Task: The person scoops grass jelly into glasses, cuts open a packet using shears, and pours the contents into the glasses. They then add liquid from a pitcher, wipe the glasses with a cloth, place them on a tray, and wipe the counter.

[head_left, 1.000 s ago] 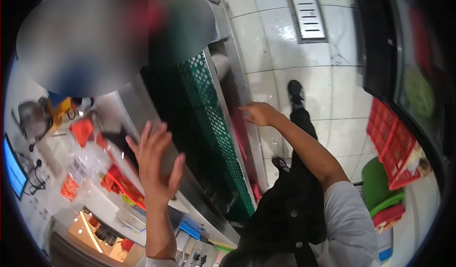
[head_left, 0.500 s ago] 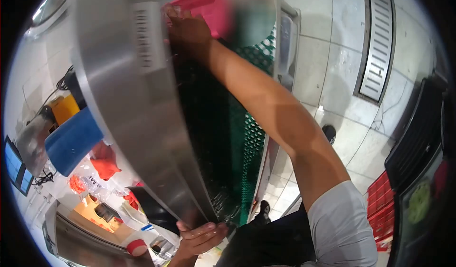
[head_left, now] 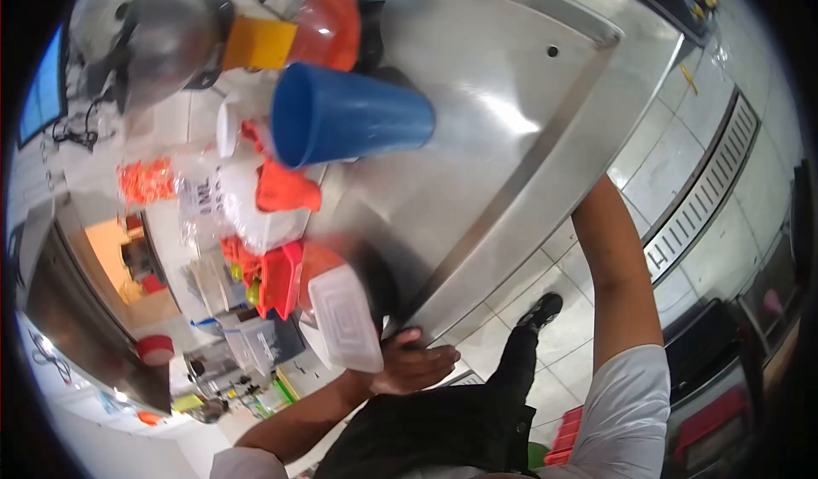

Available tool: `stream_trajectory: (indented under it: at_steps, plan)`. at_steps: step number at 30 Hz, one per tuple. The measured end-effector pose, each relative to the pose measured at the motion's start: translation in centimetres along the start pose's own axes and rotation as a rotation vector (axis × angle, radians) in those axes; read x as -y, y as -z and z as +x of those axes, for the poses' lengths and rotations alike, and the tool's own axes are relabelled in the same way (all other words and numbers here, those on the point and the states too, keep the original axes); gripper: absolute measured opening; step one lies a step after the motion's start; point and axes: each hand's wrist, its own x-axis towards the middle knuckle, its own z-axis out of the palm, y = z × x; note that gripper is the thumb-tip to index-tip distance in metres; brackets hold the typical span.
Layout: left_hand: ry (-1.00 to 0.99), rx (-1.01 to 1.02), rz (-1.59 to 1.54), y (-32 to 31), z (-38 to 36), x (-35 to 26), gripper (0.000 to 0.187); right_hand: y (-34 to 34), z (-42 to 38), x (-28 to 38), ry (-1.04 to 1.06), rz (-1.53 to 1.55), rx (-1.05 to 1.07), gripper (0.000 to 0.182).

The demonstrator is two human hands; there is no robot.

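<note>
My left hand point(head_left: 413, 364) rests against the near corner of the stainless steel counter point(head_left: 511, 253), its fingers stretched out and holding nothing. Close beside it is a clear plastic container with a whitish lid point(head_left: 345, 317), tilted near the counter's edge. My right forearm point(head_left: 618, 257) reaches under the counter's front edge. The steel hides that hand, along with anything it touches. On the counter top stands a blue plastic tumbler point(head_left: 354, 117).
Behind the tumbler are an orange-red rounded object point(head_left: 328, 31) and a grey blurred appliance point(head_left: 166, 49). Plastic bags point(head_left: 247, 202) and a red tray point(head_left: 279, 279) sit at left. A floor drain grate point(head_left: 703, 185) runs along the tiles at right.
My view has swung from the space below the counter up to its top. The right hand, earlier at a pink basket below, has gone out of sight; the left stays at the counter's corner.
</note>
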Motion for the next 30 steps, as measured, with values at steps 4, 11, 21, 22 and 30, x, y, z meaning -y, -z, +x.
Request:
stream_trajectory:
  at_steps: [4,11,21,22,30]
  plan:
    - [-0.026,0.055,-0.037,1.0,0.7,0.4,0.023,0.8,-0.5,-1.7,-0.081,0.137,0.036,0.030]
    - [-0.036,-0.092,-0.145,-0.3,0.1,0.5,0.026,4.6,-5.4,-3.5,-0.433,1.167,0.059,0.030]
    - [-0.020,-0.186,-0.266,-1.0,0.2,0.1,0.016,22.4,-38.0,9.4,-0.741,2.064,0.429,0.024]
    - [-0.024,-0.170,-0.287,-0.8,0.1,0.1,0.021,24.8,-39.7,12.3,-0.749,2.119,0.454,0.024]
    - [-0.104,-0.593,-1.116,7.2,-13.1,-10.0,0.075,35.7,-46.0,31.9,-0.621,2.429,0.813,0.025]
